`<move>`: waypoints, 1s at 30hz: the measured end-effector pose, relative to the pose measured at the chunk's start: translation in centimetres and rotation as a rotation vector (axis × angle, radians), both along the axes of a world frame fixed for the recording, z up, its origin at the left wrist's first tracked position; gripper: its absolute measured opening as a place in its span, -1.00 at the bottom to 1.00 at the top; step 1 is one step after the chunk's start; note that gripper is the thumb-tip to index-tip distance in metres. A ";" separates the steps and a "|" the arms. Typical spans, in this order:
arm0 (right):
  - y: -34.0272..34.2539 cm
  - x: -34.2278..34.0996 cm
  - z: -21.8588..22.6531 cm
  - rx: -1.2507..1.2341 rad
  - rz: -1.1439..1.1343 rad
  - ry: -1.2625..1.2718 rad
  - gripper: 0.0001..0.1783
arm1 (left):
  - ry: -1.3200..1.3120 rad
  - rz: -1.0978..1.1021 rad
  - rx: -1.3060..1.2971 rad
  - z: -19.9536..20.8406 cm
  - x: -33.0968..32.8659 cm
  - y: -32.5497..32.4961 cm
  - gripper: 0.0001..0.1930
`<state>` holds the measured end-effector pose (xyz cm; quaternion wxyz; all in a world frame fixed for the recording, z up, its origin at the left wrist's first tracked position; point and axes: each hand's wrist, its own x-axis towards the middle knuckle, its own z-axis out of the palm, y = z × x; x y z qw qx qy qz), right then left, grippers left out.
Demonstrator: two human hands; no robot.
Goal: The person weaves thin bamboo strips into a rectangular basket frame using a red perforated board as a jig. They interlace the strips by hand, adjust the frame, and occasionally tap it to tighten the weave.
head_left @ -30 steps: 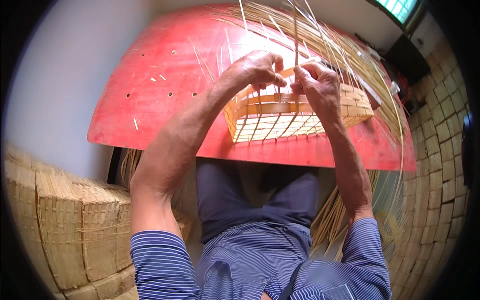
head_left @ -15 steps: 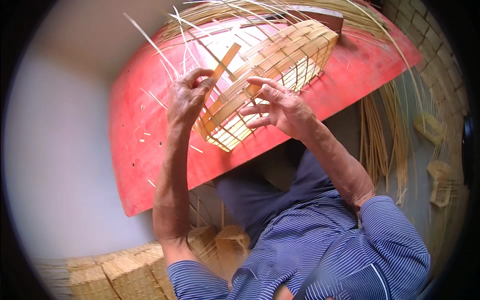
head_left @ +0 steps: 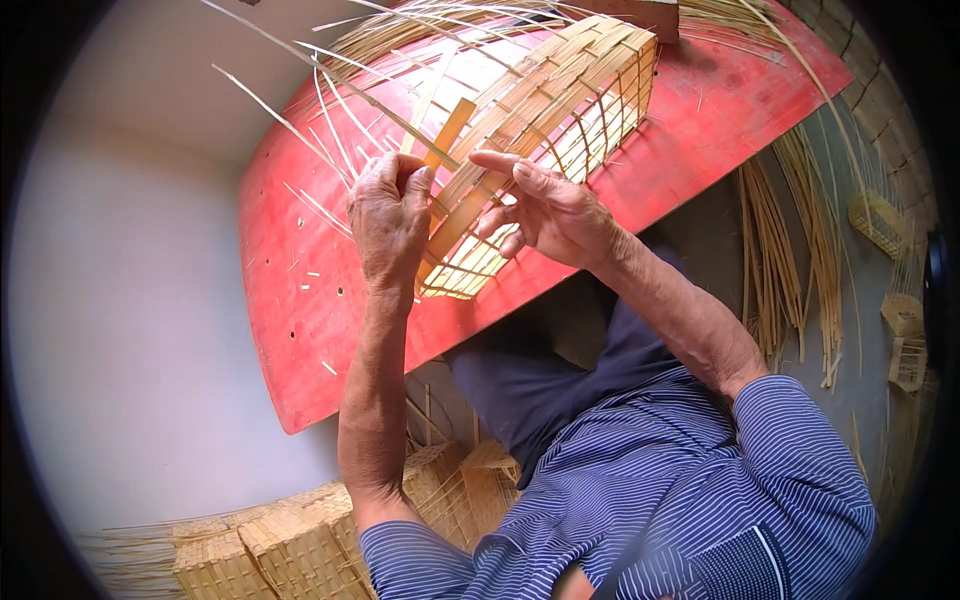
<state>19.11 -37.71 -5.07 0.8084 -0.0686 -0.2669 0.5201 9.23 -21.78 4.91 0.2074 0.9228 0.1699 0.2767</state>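
Observation:
A half-woven bamboo basket (head_left: 565, 95) lies tilted on a red board, with loose strip ends fanning out from its left end. At that end my left hand (head_left: 392, 220) is closed in a pinch on a flat, amber bamboo strip (head_left: 452, 130) whose free tip sticks up past the fingers. The strip's lower part runs along the basket's near side. My right hand (head_left: 555, 212) is at the near side with its fingers apart. Its index finger reaches across the upper edge, and the other fingertips rest by the open lattice. The thumb's contact is hard to make out.
The red board (head_left: 310, 350) carries small offcuts, a bundle of thin strips (head_left: 390, 35) at the back and a brown block (head_left: 640, 15) behind the basket. Bamboo strips (head_left: 765, 260) hang down at the right. Finished-looking woven baskets (head_left: 300, 540) stand at lower left.
My right index finger has come down against the basket's upper edge, and its other fingers have drawn in. My left hand keeps its pinch near the amber strip. The view has shifted slightly.

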 end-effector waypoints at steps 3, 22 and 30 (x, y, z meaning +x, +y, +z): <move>0.0 0.0 -0.5 0.020 -0.016 0.005 -0.40 | 0.025 -0.019 -0.014 0.2 0.1 -0.1 -0.89; 0.6 0.8 -1.0 -0.015 -0.018 -0.068 -0.38 | 0.016 -0.007 0.120 -0.1 -0.2 -1.7 -0.80; 0.8 0.7 -1.2 -0.003 0.006 -0.080 -0.38 | 0.114 0.037 0.272 0.1 1.5 -4.1 -0.44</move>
